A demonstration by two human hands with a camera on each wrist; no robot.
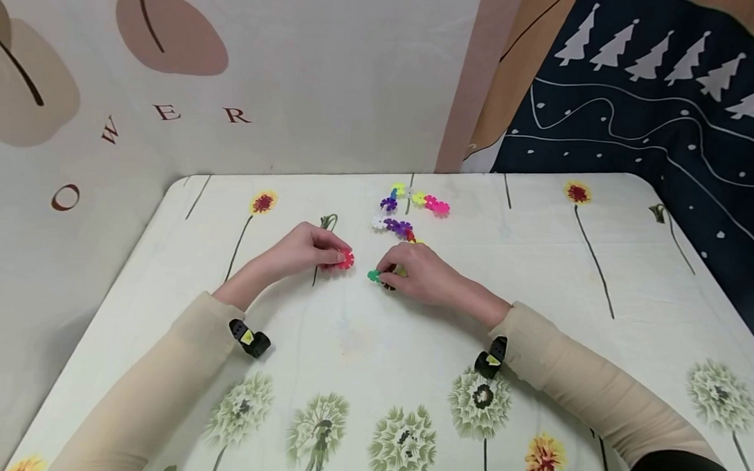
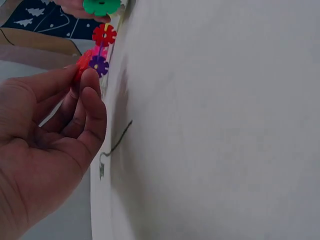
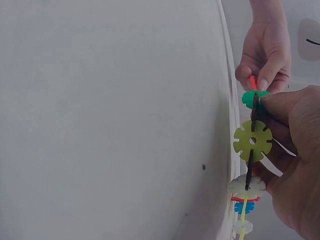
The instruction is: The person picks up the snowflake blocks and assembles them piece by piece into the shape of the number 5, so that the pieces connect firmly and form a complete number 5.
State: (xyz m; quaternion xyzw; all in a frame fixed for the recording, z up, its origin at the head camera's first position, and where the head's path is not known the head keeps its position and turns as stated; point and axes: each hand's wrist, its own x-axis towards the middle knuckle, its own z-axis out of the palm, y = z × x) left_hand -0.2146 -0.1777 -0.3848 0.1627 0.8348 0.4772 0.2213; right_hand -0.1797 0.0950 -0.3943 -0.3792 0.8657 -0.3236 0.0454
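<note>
My left hand (image 1: 304, 252) pinches a red notched plastic flower disc (image 1: 348, 259) between thumb and fingertips, over the middle of the table. To its right, my right hand (image 1: 424, 273) pinches the end of a chain of interlocked flower discs, by a green disc (image 1: 373, 275). In the right wrist view a yellow-green disc (image 3: 241, 137), dark discs seen edge-on and a translucent white disc (image 3: 241, 186) follow the green one. A small gap parts the red and green discs in the head view. My right hand hides part of the chain there.
More of the chain curves across the table behind my right hand, with purple discs (image 1: 392, 225), a white disc (image 1: 378, 224) and pink discs (image 1: 439, 207). A flower-printed cloth (image 1: 347, 373) covers the table. Printed curtains stand along the back, left and right sides.
</note>
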